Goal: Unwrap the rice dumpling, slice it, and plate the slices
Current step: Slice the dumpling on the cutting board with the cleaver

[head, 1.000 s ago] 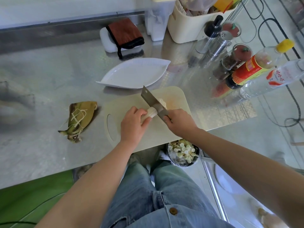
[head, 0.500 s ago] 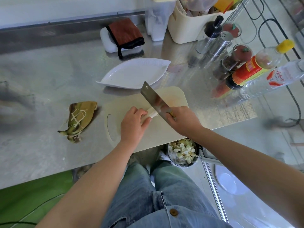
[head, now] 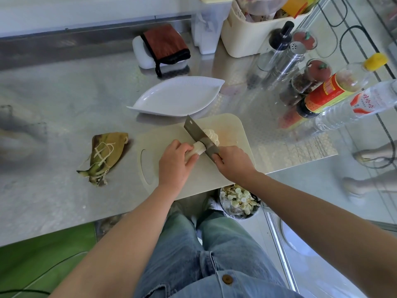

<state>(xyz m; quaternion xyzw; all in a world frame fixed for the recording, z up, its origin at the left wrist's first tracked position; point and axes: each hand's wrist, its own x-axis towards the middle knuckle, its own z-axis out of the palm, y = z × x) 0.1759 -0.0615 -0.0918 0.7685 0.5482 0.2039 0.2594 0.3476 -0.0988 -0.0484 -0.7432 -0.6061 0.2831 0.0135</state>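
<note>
The cleaver [head: 198,136], raised half a second ago, is down again through the rice dumpling [head: 198,148] on the cutting board [head: 232,130]. The left hand [head: 174,164] has its fingers curled round the uncut end, and the right hand [head: 234,163] has its fingers wrapped round the handle. Another slice joins the slices [head: 211,135] beyond the blade. Plating has not begun.

Open steel desk [head: 64,89] runs far-left, with a free lane to the white leaf-shaped plate [head: 171,97] just beyond the cream plastic cutting board [head: 232,130]. Right side is crowded: red-labelled sauce bottle [head: 326,93], steel shaker [head: 287,61]. Tied brown-green leaf bundle [head: 105,153] sits left of the board.
</note>
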